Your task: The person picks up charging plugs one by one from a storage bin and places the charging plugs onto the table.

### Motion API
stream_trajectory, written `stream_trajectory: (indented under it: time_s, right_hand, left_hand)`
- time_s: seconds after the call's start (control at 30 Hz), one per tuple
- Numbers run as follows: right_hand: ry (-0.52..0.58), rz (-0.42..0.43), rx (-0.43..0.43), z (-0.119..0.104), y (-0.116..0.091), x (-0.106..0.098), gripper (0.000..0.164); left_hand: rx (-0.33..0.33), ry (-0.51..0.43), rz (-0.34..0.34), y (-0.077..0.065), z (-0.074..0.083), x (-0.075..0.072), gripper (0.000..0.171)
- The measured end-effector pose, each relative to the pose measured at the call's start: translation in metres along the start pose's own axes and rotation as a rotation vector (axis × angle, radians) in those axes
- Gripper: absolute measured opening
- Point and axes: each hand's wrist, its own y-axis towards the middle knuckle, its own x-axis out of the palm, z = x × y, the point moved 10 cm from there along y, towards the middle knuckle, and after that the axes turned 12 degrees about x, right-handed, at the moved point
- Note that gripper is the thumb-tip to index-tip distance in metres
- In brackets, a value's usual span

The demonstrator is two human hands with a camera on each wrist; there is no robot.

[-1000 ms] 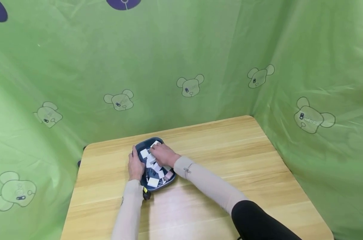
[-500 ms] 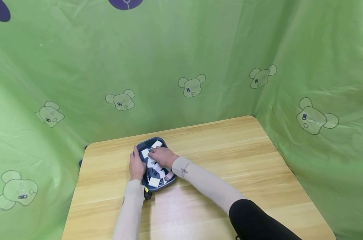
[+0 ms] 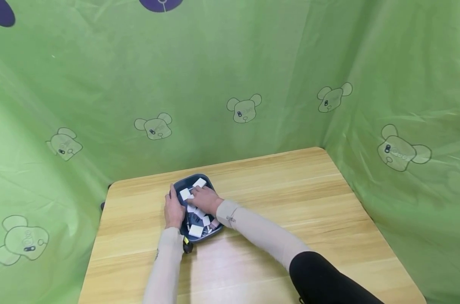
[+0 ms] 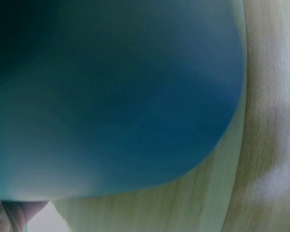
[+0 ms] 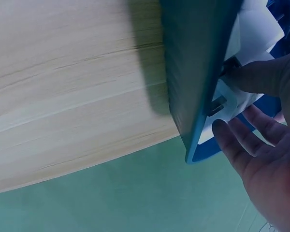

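A dark blue tray stands on the wooden table, filled with several white plug adapters. My left hand grips the tray's left rim, thumb hooked over the edge. The left wrist view shows little but the tray's blue wall. My right hand is inside the tray, palm down over the adapters. In the right wrist view its thumb touches a white adapter with metal prongs. The other fingers stretch loosely below it, apart from it. The tray rim hides most of the contents there.
The light wooden table is walled by a green curtain at the back and on both sides. A small black and yellow item sits at my left wrist by the tray's near corner. Bare tabletop lies right of the tray.
My right hand has slid a little left and nearer inside the tray, uncovering the white adapter at the far end. The left hand and the tray have stayed put.
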Motion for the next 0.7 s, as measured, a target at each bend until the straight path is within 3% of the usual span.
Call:
stream_trajectory:
  time_s: [0.27,0.5,0.7]
  right_hand:
    - [-0.02,-0.001,-0.014,-0.0016,0.0033,0.0025,0.043]
    - [0.022,0.021,-0.017,-0.0022,0.0038,0.0017,0.043]
    - [0.058,-0.009,0.0,0.001,0.0042,0.0079,0.044]
  left_hand:
    - [0.022,0.014,0.024,-0.0026,0.005,-0.0041,0.098]
    - [0.008,0.025,0.011,-0.0025,0.0033,-0.0028,0.098]
    - [0.02,0.029,0.031,-0.0022,0.0044,-0.0032,0.099]
